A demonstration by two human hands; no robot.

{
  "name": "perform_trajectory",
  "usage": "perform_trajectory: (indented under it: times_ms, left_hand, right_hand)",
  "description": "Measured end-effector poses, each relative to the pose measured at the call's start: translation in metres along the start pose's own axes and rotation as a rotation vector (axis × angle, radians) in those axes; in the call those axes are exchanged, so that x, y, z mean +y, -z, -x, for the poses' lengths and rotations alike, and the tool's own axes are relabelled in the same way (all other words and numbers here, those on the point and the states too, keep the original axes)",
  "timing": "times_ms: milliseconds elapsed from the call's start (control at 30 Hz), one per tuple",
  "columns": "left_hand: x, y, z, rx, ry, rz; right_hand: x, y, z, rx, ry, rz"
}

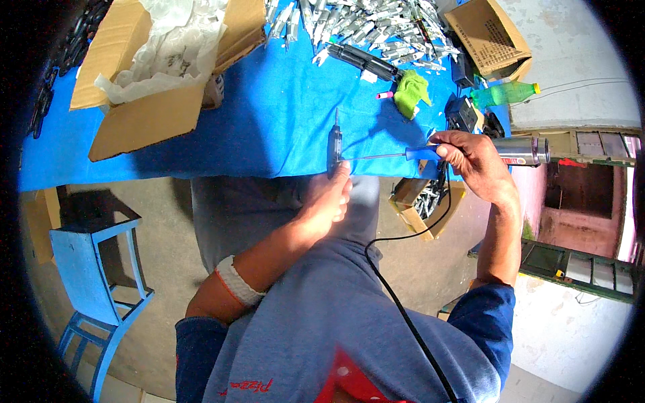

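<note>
Here, left hand (327,199) just below frame centre, fingers closed around the lower end of a slim dark pen-shaped tool (334,146) held upright at the near edge of the blue surface (269,127). Right hand (474,160) to the right of centre, clamped on the blue handle of a soldering iron (422,154), its thin metal shaft reaching left until the tip meets the dark tool beside the left fingertips. Hands well apart, joined only by that shaft. Black cord (403,295) dropping from under the right hand, curving down across the grey-blue sweatshirt toward the lower edge. White wristband (235,281) on the left forearm.

Further out, upper centre: heap of small silvery parts (366,27), a long black tool (363,60) beneath it, a green cloth (411,93) just right of that. Upper left: open cardboard box (154,114) stuffed with clear plastic wrap. Upper right: second cardboard box (494,37), green plastic bottle (505,94) lying on its side, a metal cylinder (523,150) partly hidden behind the right hand. Below the surface edge, right of centre: small carton of metal pieces (426,201), cord crossing in front. Lower left: blue wooden stool (97,282) on the floor.
</note>
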State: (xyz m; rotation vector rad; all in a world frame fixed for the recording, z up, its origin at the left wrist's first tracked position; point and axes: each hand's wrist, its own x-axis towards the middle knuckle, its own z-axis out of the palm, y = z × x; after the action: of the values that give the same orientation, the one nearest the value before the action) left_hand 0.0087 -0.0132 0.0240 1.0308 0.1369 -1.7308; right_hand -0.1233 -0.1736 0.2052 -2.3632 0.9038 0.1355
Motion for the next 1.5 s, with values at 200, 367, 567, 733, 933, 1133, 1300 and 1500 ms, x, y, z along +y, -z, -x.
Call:
perform_trajectory:
  times_ms: [200,367,567,733,933,1133,1300,1500]
  left_hand:
    - [0.001,0.000,0.001,-0.011,0.000,0.011]
    - [-0.001,0.001,0.002,-0.013,-0.031,0.000]
    - [-0.001,0.000,0.002,0.001,-0.030,-0.006]
    - [-0.001,0.002,0.000,-0.030,-0.019,-0.008]
    - [-0.003,0.005,-0.001,-0.028,-0.046,-0.027]
    - [-0.002,0.003,0.000,-0.022,-0.029,-0.026]
    - [-0.001,0.004,0.001,-0.065,-0.061,-0.016]
    - [-0.002,0.004,-0.001,-0.036,-0.019,0.005]
  right_hand:
    - [-0.001,0.001,-0.002,0.050,0.179,-0.004]
    - [0.009,0.003,-0.003,0.123,0.187,-0.111]
    - [0.034,-0.023,-0.019,0.336,-0.090,-0.411]
    - [0.087,-0.090,-0.047,0.472,-0.065,-0.466]
    - [0.075,-0.121,-0.052,0.662,0.027,-0.039]
    - [0.022,-0.132,-0.033,0.693,0.227,-0.108]
    - [-0.007,-0.139,-0.035,0.323,0.085,-0.154]
    - [-0.008,-0.139,-0.042,0.189,0.020,-0.125]
